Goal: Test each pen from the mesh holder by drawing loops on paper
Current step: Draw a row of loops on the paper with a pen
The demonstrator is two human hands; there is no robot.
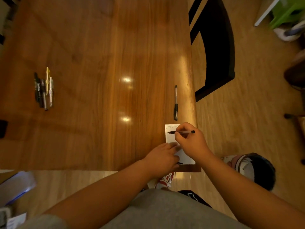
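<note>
A white sheet of paper (170, 138) lies at the near right corner of the wooden table (99, 80). A faint row of loops runs along its far edge. My right hand (189, 142) grips a thin black pen (181, 132), its tip pointing left and over the paper below the loops. My left hand (163, 156) lies flat on the near part of the paper with fingers stretched out. Another black pen (176, 103) lies on the table just beyond the paper. Several pens (43, 90) lie side by side at the far left. No mesh holder is in view.
A dark chair (216, 47) stands at the table's right side. The table's right edge runs close past the paper. A dark object (3, 129) sits at the left edge of the table. A person's head (254, 169) shows on the right, below table level.
</note>
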